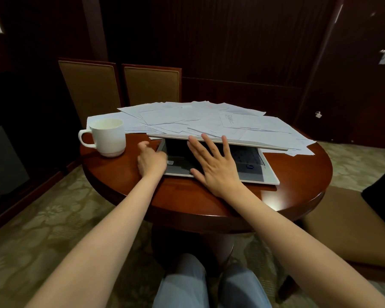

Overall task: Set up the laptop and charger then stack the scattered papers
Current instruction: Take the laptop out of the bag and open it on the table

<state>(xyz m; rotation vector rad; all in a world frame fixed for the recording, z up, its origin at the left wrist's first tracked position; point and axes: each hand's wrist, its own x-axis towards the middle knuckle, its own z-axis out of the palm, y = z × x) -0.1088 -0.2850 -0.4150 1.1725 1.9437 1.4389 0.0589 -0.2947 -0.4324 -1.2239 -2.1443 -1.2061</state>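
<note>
Item: laptop (pixel 255 172), silver, on a round red-brown table (pixel 120 176), right of the table's middle. Lid raised only a little; its front edge (pixel 242 143) stands just above the dark keyboard. The base lies flat, with its near right corner pointing toward the near right rim.

Item: papers (pixel 198 121), white, many loose sheets, overlapping at odd angles. They lie spread over the laptop's raised lid and over the far half of the table. Some sheets hang past the lid's right end.

Item: left hand (pixel 152 161), at the laptop's near left corner. Fingers curled inward, thumb stuck out toward the far left. Whether it grasps the base or only rests against it cannot be told.

Item: right hand (pixel 213 165), over the keyboard. Fingers straight and spread, released, grasping nothing. The fingertips reach the lid's front edge from below and in front.

Item: mug (pixel 108 136), white, upright on the left of the table, handle pointing left. It stands just beside the left edge of the papers and near the left hand.

Item: two chairs (pixel 91 85), tan backs, side by side at the far left of the table.

Item: cushioned seat (pixel 342 218), tan, near right of the table.

Item: patterned carpet (pixel 42 230), under the table.
</note>
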